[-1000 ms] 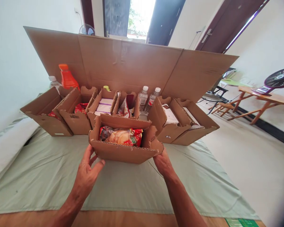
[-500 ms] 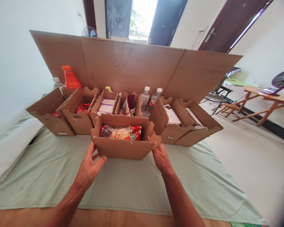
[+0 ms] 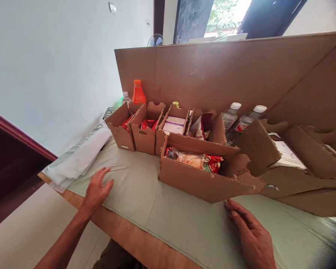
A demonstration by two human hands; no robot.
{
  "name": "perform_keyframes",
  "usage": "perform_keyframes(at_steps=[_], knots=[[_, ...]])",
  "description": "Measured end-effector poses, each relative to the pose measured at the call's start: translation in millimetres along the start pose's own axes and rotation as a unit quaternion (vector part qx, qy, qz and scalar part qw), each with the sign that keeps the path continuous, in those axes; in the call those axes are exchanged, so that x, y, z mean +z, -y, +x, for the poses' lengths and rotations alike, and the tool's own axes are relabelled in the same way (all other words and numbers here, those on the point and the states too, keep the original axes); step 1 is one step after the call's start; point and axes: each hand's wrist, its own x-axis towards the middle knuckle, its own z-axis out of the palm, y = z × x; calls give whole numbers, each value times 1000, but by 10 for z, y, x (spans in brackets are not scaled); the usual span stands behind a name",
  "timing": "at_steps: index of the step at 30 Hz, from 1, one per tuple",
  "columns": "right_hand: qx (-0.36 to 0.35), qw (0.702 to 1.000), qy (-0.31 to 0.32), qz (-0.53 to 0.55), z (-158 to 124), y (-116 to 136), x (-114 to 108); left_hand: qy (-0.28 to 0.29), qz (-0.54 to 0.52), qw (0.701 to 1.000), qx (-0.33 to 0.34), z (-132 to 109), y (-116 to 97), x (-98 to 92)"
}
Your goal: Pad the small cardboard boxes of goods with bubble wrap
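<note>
A cardboard box [image 3: 190,183] with cut-down sides sits at the front of the row, holding a red-and-clear food packet [image 3: 197,160]. My left hand [image 3: 97,188] is off to the left of this box, fingers spread above the green cloth [image 3: 140,201], with nothing in it. Just below the box's near right corner is my right hand [image 3: 250,231], fingers extended and loosely bent. Nothing shows in it, and whether its fingertips touch the corner is unclear.
Behind stand more cardboard boxes [image 3: 144,144] with packets and cartons, two clear bottles [image 3: 245,121] and an orange bottle [image 3: 138,93]. A tall cardboard panel [image 3: 212,74] backs them. White sheets [image 3: 81,157] lie at the table's left end.
Both hands have come off the front box, which stays on the cloth. My left hand has moved away to the left. The view has turned left.
</note>
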Motion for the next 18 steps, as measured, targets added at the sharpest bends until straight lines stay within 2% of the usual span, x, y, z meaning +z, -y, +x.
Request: perform_keyframes(at_steps=[4,9,11,14,18], knots=[[-9,999,-12,-49,-17,106,47,-56,80,992,-78,227,553,-491],[-17,996,-12,-87,-49,220,76,-76,147,971,-173,537,965,-954],[-5,995,-26,-99,-57,248,91,-71,158,965,-197,649,1080,-1049],[-15,993,-39,-111,-59,270,107,-56,168,962,-207,776,1187,-1094],[-39,990,-42,-127,-58,291,104,-57,194,961,-188,821,1185,-1062]])
